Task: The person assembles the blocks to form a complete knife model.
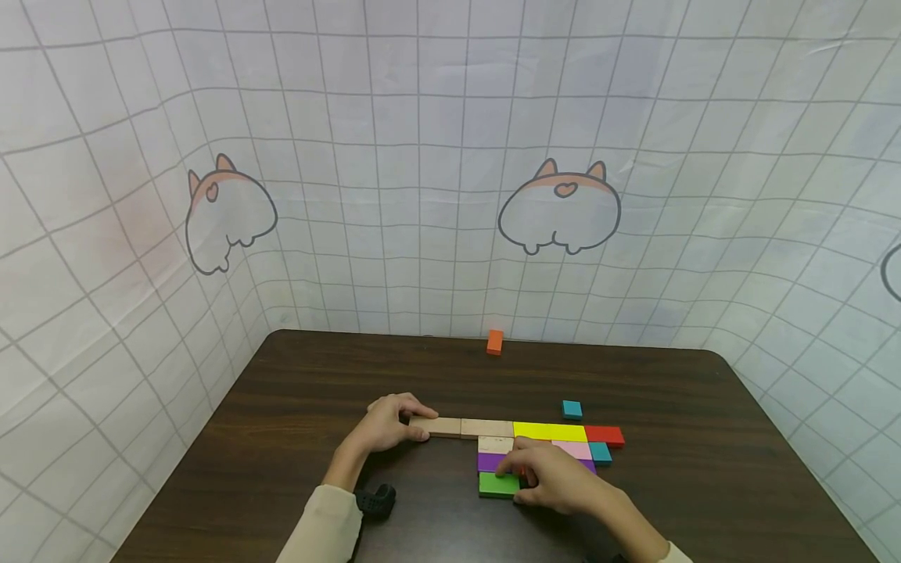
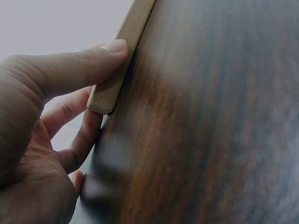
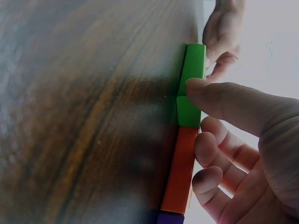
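In the head view my left hand (image 1: 385, 422) grips the left end of a plain wooden block (image 1: 439, 427), thumb on the near side and fingers behind. The left wrist view shows the thumb on that wooden block (image 2: 112, 88). My right hand (image 1: 559, 475) is at a green block (image 1: 498, 485) at the front of a group of coloured blocks, its index finger bent over the top and its thumb near the right end. In the right wrist view the thumb lies on green (image 3: 188, 112) where two green pieces meet, beside an orange-red block (image 3: 180, 170).
A second plain block (image 1: 487, 428), a yellow block (image 1: 549, 432) and a red block (image 1: 605, 436) continue the row to the right. Purple (image 1: 489, 463), pink (image 1: 573, 450) and teal (image 1: 601, 453) blocks sit below it. Loose teal (image 1: 572, 410) and orange (image 1: 495, 342) blocks lie farther back.
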Demonstrator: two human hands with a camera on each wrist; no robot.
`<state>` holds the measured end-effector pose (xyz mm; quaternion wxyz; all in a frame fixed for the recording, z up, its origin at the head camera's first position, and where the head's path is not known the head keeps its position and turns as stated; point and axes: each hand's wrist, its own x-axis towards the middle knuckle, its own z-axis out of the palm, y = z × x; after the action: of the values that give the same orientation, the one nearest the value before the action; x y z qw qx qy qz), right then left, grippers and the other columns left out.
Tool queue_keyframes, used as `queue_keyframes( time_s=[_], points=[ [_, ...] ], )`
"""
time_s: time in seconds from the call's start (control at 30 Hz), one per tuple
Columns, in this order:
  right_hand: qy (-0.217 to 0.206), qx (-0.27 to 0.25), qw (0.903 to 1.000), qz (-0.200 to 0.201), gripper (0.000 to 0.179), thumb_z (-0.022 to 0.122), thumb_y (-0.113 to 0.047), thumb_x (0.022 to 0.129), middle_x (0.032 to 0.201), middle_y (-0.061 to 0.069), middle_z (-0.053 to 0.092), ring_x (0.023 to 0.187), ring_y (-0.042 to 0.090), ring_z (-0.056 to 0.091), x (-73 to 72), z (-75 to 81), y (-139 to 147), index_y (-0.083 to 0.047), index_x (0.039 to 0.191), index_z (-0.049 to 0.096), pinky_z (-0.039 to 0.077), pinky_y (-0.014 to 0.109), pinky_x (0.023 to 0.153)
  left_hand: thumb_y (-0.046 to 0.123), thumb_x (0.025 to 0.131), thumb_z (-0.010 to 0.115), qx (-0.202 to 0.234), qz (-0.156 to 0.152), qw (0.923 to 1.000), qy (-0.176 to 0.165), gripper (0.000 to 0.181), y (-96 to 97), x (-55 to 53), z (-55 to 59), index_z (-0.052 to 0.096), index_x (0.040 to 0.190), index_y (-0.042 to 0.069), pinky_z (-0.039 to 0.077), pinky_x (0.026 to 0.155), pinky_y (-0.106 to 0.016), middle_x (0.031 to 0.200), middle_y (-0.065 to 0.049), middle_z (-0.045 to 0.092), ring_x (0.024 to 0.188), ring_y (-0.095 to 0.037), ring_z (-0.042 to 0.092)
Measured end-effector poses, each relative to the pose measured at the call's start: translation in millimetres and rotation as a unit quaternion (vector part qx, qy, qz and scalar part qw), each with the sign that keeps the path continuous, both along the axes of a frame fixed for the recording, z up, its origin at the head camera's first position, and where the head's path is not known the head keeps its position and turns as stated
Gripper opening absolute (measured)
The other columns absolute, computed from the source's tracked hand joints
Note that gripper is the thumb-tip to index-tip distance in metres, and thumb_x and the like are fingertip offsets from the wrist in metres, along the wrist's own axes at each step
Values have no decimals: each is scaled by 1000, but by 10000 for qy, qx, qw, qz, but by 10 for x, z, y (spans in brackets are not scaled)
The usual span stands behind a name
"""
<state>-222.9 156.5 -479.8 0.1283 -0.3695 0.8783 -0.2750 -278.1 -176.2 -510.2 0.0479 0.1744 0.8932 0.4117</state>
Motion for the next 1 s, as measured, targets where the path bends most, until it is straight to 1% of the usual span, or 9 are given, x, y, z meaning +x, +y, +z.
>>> queue_keyframes(
  time_s=[0.4, 0.5, 0.63, 0.73, 0.83, 1.0],
  points=[
    [-44, -11, 10000, 29, 30, 84, -15, 84, 91, -7, 54, 70, 1, 48, -21, -10, -11, -24, 112, 75, 44, 19, 64, 18, 83, 85, -8, 19, 10000, 0, 27, -6, -10, -9, 81, 109, 25, 18, 104, -60, 98, 10, 69, 82, -15, 50],
    [-71, 38, 10000, 36, 30, 84, -17, 85, 92, -8, 55, 71, 1, 49, -34, 9, -10, -25, 113, 75, 45, 19, 66, 18, 83, 85, -2, 9, 10000, 3, 27, -10, -4, -6, 81, 109, 25, 17, 105, -62, 98, 10, 69, 82, -16, 50],
    [-74, 5, 10000, 57, 29, 84, -21, 85, 97, -7, 60, 76, 2, 51, -86, 84, 3, -23, 113, 75, 46, 20, 69, 18, 83, 85, -29, -2, 10000, 11, 27, -15, -5, -15, 81, 109, 27, 18, 104, -61, 97, 10, 69, 82, -16, 50],
    [25, -174, 9998, 69, 28, 82, -21, 87, 98, -2, 63, 76, 3, 53, -180, 169, 27, -19, 114, 75, 48, 22, 69, 18, 83, 85, -64, -8, 10000, 32, 27, -18, -13, -28, 81, 108, 28, 18, 101, -58, 97, 10, 69, 82, -16, 49],
    [156, -399, 9991, 17, 26, 79, -18, 90, 97, 4, 64, 76, 5, 56, -337, 258, 60, -14, 116, 74, 51, 23, 69, 19, 83, 85, -83, 3, 9999, 56, 27, -19, -15, -30, 81, 108, 29, 18, 101, -58, 96, 11, 69, 82, -16, 49],
    [241, -576, 9977, -276, 28, 77, -18, 92, 94, 0, 62, 80, 10, 57, -677, 376, 85, -10, 118, 73, 52, 24, 72, 19, 83, 85, -65, -1, 10000, 45, 26, -18, -12, -24, 81, 108, 29, 17, 103, -59, 96, 11, 69, 81, -16, 48]
  ],
)
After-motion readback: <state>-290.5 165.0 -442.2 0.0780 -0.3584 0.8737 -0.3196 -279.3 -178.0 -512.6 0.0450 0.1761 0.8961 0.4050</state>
